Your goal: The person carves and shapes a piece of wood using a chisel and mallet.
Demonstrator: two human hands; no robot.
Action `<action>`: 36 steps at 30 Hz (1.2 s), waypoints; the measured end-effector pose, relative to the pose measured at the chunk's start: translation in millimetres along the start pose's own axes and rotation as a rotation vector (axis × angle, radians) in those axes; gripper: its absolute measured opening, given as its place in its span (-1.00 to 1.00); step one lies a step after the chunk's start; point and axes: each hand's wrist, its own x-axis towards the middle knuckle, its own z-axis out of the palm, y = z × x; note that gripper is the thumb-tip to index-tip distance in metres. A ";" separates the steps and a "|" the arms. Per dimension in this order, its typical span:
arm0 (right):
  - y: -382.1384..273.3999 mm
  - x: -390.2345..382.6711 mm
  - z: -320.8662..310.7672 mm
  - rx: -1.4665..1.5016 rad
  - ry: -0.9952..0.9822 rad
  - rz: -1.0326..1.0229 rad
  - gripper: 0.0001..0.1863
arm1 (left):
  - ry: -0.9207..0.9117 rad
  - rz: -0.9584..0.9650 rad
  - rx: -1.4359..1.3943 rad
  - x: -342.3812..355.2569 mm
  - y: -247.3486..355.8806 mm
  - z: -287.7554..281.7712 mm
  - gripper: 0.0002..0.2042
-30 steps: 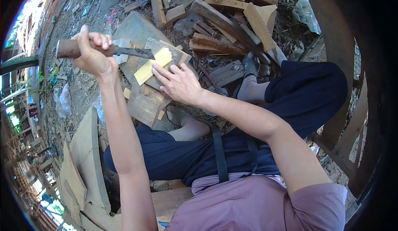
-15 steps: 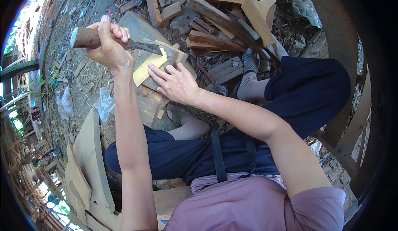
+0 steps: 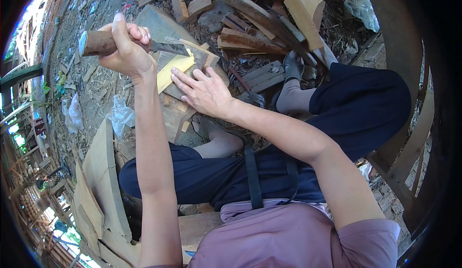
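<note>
My left hand (image 3: 126, 51) is wrapped round the thick brown wooden handle of a chisel (image 3: 171, 48), thumb along the top. Its dark flat blade points right, with the tip at the upper end of a pale yellow piece of wood (image 3: 166, 75). That piece lies slanted on a wooden block (image 3: 204, 58). My right hand (image 3: 207, 92) lies on the yellow piece and the block, its fingers spread and its fingertips pressing on the piece's right edge. The underside of the yellow piece is hidden.
Wood offcuts (image 3: 250, 41) are heaped beyond my right hand. Large curved boards (image 3: 103, 181) lean by my left forearm. Plastic bags (image 3: 121, 116) lie on the littered ground, and a dark beam (image 3: 392, 41) stands at the right. My feet flank the block.
The chisel and my left hand have shifted slightly up and left in the picture, as has the tip on the yellow wood. My right hand keeps its place on the piece. The whole view has tilted slightly.
</note>
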 end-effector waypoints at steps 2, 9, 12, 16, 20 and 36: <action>-0.4 0.4 0.0 0.002 -0.004 0.000 -0.39 | 0.035 0.009 0.010 -3.3 1.5 1.5 -0.82; 0.4 0.3 -1.5 0.001 -0.022 -0.004 -0.38 | -0.039 0.069 0.039 -16.8 3.7 6.5 -0.84; 0.1 0.0 -2.4 -0.005 -0.022 -0.006 -0.38 | -0.102 0.129 0.070 -27.1 4.0 9.4 -0.86; -0.3 0.4 -1.8 0.011 -0.057 0.002 -0.39 | -0.124 0.180 0.086 -36.3 4.3 15.4 -0.85; -0.3 0.1 -0.6 -0.011 0.019 -0.010 -0.41 | -0.032 0.141 0.061 -22.2 2.6 8.6 -0.84; 0.9 -0.2 -2.7 -0.017 0.056 -0.015 -0.36 | 0.046 0.055 0.017 -10.0 -3.7 1.6 -0.80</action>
